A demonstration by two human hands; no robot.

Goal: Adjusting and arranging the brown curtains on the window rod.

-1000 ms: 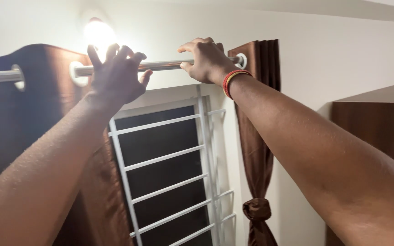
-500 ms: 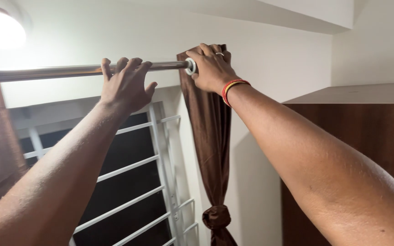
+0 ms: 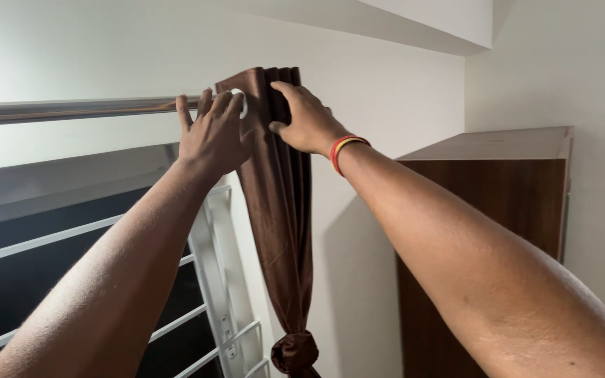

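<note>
A brown curtain (image 3: 283,231) hangs bunched at the right end of a metal curtain rod (image 3: 71,109), tied in a knot near its bottom. My left hand (image 3: 211,133) is wrapped over the rod just left of the curtain's top, beside a white ring. My right hand (image 3: 306,119) grips the gathered top folds of the curtain, thumb in front. A red and yellow band sits on that wrist.
Below the rod is a dark window with a white metal grille (image 3: 208,280). A tall brown wooden wardrobe (image 3: 498,182) stands against the right wall, close to the curtain. White wall and ceiling surround the rod.
The view has swung right along the rod. Both hands slid toward the rod's right end, and my right hand moved off the rod onto the curtain's top folds.
</note>
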